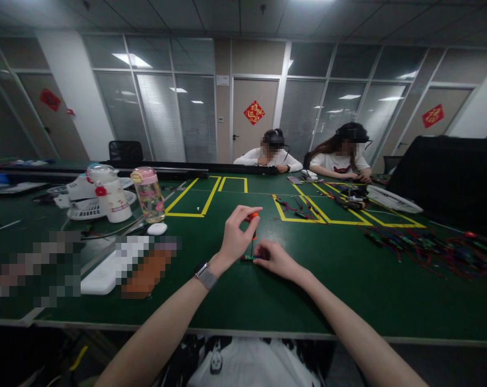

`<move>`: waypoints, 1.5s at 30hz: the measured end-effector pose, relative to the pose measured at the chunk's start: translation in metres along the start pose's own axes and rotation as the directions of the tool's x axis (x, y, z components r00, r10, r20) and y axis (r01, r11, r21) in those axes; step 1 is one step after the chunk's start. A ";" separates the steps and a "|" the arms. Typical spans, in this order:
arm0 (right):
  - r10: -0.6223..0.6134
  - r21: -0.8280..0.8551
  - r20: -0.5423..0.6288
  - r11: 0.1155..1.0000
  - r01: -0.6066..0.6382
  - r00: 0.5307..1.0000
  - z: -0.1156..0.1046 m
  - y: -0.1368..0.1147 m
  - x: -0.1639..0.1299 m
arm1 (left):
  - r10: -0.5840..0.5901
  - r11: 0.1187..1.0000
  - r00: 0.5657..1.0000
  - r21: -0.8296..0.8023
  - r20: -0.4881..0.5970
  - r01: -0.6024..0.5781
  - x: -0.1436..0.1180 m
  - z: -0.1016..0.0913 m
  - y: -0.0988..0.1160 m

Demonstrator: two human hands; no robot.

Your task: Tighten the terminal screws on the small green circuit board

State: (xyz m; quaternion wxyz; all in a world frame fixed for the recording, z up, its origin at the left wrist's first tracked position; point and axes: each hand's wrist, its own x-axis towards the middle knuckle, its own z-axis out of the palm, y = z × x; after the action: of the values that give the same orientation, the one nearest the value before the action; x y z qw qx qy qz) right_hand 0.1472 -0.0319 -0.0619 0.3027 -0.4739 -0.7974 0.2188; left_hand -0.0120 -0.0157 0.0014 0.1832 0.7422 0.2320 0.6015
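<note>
Pinching an orange screwdriver (pixel 253 219): left hand (pixel 236 236). Right hand (pixel 272 257) pressing a small part (pixel 247 258) onto the green table (pixel 316 290). Bottles (pixel 149 194) at 10 o'clock; glass-walled office.

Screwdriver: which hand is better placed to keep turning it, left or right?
Left, probably. The left hand pinches the orange-handled screwdriver upright at its top, fingertips on the handle. The right hand lies low on the green table, pinning the small part at the tip.
</note>
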 end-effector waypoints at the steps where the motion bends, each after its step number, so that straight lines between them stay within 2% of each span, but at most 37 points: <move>1: 0.002 0.000 -0.001 1.000 -0.002 1.000 0.000 0.000 0.000 | -0.002 1.000 1.000 0.016 -0.007 0.002 0.000 0.000 0.000; 8: -0.033 -0.008 -0.002 0.999 0.033 0.999 0.001 0.001 -0.001 | -0.026 1.000 0.997 -0.006 0.068 0.027 0.000 0.000 -0.001; 14: -0.062 -0.044 0.015 0.997 0.063 0.998 0.000 0.000 -0.001 | -0.034 0.999 0.999 0.027 -0.021 0.035 -0.002 0.002 -0.002; 21: -0.063 -0.045 0.015 0.997 0.063 0.998 -0.001 -0.001 -0.001 | -0.045 0.999 0.998 -0.014 0.050 0.046 -0.001 0.000 -0.002; 27: -0.047 -0.022 0.009 0.999 0.048 0.999 0.000 -0.001 -0.001 | -0.036 0.997 0.999 0.066 -0.011 0.037 -0.001 0.001 -0.004; 31: -0.051 -0.011 0.012 0.999 0.051 0.999 -0.001 -0.002 -0.002 | -0.053 0.998 0.998 -0.017 0.044 0.054 -0.001 0.001 -0.005; 34: -0.067 -0.009 0.015 0.998 0.067 0.998 -0.001 -0.001 -0.002 | -0.052 0.998 0.998 -0.026 0.019 0.052 -0.001 0.001 -0.005; 38: -0.086 -0.019 0.014 0.996 0.086 0.996 -0.001 0.001 -0.002 | -0.055 0.996 0.998 0.063 -0.039 0.058 -0.001 0.001 -0.005; 43: -0.087 -0.014 0.019 0.996 0.087 0.996 0.000 0.002 -0.002 | -0.067 0.998 0.997 0.003 0.047 0.067 -0.001 0.001 -0.006; 45: -0.088 -0.013 0.016 0.996 0.088 0.996 0.000 0.002 -0.002 | -0.058 0.998 0.998 -0.018 0.039 0.059 -0.001 0.002 -0.006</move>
State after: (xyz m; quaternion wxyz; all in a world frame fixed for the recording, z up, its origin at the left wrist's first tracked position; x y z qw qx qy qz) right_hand 0.1493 -0.0327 -0.0632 0.3026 -0.4387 -0.8213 0.2036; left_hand -0.0111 -0.0112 -0.0037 0.2120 0.7447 0.2443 0.5837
